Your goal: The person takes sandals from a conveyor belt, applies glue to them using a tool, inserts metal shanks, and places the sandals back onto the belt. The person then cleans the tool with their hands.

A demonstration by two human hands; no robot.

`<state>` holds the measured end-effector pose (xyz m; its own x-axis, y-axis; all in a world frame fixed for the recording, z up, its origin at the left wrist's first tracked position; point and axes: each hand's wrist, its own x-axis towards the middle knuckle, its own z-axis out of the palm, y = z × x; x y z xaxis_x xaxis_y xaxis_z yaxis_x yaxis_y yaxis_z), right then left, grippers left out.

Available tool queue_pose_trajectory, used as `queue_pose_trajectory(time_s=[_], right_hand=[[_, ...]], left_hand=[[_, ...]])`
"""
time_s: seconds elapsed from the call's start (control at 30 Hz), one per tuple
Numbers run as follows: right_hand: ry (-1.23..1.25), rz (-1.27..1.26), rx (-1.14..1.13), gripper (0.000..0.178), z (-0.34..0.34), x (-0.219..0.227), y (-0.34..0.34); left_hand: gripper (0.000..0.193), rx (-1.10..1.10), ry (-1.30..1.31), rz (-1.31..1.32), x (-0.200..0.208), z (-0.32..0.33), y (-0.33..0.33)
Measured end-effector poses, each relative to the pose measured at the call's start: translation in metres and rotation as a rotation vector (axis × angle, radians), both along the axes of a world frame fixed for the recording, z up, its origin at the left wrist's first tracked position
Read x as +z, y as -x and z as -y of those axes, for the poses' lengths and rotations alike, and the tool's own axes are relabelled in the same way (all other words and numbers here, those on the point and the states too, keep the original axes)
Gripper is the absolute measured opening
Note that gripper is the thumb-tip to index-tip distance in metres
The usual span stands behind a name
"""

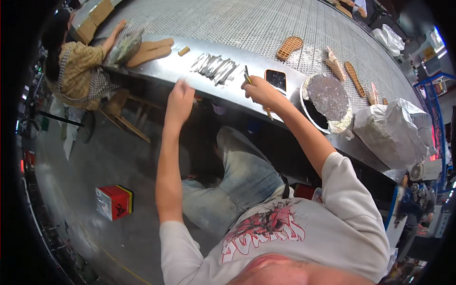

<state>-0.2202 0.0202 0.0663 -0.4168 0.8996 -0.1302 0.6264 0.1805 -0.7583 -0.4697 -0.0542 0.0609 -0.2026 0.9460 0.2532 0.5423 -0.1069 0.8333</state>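
Observation:
My left hand (180,100) is in front of the metal bench edge (164,64), its fingers curled and slightly blurred; whether anything is pinched in them is hidden. Over the bench, my right hand (262,91) is closed around a thin stick-like tool (247,74) with a dark end and a yellow part. Left of that tool, a row of thin dark and pale strips (216,69) lies on the metal, some crossing each other. A phone (276,80) with a dark screen rests just beyond my right hand.
Right of my forearm stands a round tub (306,107) partly covered by a crusted grey disc (328,94). Brown shoe soles (289,48) lie on the mesh surface (213,28). A white sack (392,128) sits at right, a co-worker (78,69) at left, a red tin (115,202) on the floor.

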Motion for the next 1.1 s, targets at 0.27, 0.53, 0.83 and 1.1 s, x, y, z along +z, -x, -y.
queue_pose_trajectory(time_s=[0.27,0.53,0.83,1.1], right_hand=[[0.105,0.002,-0.223,0.031,-0.038,-0.008,0.007],[0.199,-0.1,-0.209,0.027,-0.035,0.006,-0.001],[0.127,-0.09,-0.123,0.028,-0.023,0.018,0.003],[-0.307,-0.23,0.011,0.022,0.033,0.029,-0.008]], left_hand=[[0.039,-0.006,0.433,-0.288,0.001,-0.179,-0.014],[0.031,-0.009,0.518,-0.662,-0.008,-0.186,-0.052],[0.031,0.097,0.419,-0.824,-0.007,-0.172,-0.062],[0.03,0.081,0.393,-0.946,0.008,-0.156,-0.06]])
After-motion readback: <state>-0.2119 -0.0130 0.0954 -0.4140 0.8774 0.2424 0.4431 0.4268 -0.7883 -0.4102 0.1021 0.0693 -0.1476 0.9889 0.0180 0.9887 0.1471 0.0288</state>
